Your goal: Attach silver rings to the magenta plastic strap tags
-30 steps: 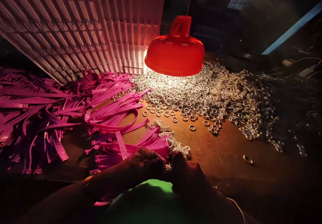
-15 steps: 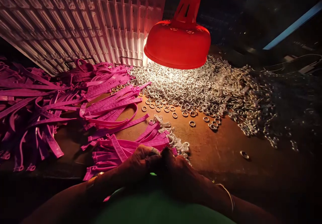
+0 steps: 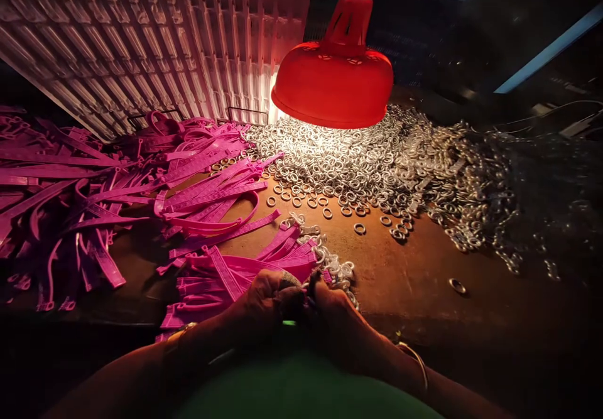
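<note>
The left hand [image 3: 264, 296] and the right hand [image 3: 332, 309] are pressed together at the near edge of the table [image 3: 414, 281], at about six o'clock in the view, fingertips meeting over something small; it is too dark there to tell what they pinch, or whether either hand is closed on it. Just beyond the fingers, touching or nearly so, lies a bundle of pink straps [image 3: 245, 271], its long axis running from about eight o'clock toward two o'clock, the far ends meeting a small cluster of metal clips [image 3: 334, 268] at one o'clock from the hands. The bundle sits closer to the left hand, the clips closer to the right. A thin bangle [image 3: 417, 359] circles the right wrist.

Farther out at twelve o'clock a big heap of metal rings [image 3: 358, 161] spreads under a red hanging lamp [image 3: 332, 76]. At nine to ten o'clock lies a loose pile of pink straps [image 3: 70, 199]. Behind stands a white ribbed panel [image 3: 155, 42].

No brand, label or readable writing shows anywhere.
</note>
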Available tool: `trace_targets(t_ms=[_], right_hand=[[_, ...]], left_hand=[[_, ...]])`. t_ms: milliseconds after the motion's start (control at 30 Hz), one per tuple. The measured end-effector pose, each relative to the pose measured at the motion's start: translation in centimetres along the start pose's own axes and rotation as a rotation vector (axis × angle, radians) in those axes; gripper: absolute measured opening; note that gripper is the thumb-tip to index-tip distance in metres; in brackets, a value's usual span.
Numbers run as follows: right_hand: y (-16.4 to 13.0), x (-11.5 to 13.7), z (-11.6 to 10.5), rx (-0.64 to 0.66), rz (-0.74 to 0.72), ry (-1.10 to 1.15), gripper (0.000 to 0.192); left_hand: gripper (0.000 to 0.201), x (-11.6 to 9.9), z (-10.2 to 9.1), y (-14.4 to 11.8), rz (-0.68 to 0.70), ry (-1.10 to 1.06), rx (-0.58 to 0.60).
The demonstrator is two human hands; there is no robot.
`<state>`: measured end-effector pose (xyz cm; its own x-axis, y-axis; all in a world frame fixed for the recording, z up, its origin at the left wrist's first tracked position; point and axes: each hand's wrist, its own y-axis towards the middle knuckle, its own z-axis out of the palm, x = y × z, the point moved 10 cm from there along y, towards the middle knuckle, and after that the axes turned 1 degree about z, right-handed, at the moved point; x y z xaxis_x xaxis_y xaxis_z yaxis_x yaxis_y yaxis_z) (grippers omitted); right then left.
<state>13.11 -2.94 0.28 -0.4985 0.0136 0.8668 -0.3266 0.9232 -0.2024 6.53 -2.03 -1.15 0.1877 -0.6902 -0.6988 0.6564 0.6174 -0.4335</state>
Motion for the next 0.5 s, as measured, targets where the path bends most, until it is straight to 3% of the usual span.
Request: trace_targets(t_ms=[300,500], right_hand=[[0.6,0.8,0.0,0.109,-0.036,-0.08,0.024],[0.4,0.6,-0.9,0.133,-0.071,-0.327,0.01]], left_hand=[[0.044,0.1,-0.3,-0.4,-0.029,0.057,0.031],[0.045,-0.3,-0.6,0.1,0.011,0.093,0.045]])
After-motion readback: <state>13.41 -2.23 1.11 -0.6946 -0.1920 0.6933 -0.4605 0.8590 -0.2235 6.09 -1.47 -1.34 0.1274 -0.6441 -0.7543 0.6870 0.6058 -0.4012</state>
